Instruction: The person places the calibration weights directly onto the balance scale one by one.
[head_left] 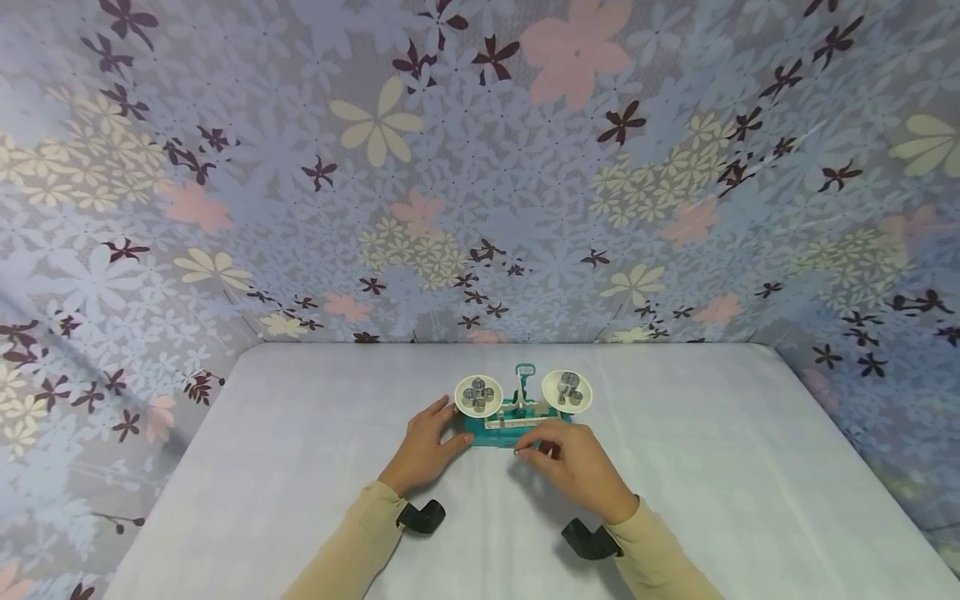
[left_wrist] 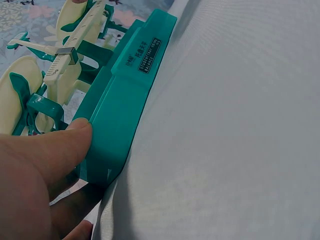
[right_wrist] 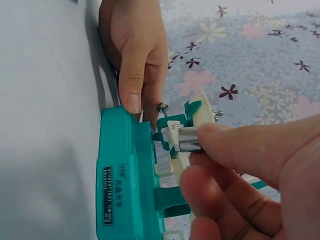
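A green tray balance (head_left: 491,436) with two cream pans stands on the table. My left hand (head_left: 429,450) holds the left end of its base, the thumb on the base's upper edge in the left wrist view. Between thumb and fingers, my right hand (head_left: 577,467) pinches a small silvery metal weight (right_wrist: 189,139) in front of the balance. Several metal weights (head_left: 478,393) stand in the left pan (head_left: 459,406), and several more weights (head_left: 570,382) in the right pan (head_left: 551,400). A cream scale beam (left_wrist: 62,70) with a slider runs along the balance.
A white cloth (head_left: 300,433) covers the table. Behind the table's far edge hangs a flowered fabric (head_left: 480,208), which also rises along both sides. Black curved pieces (head_left: 422,517) are worn at both wrists.
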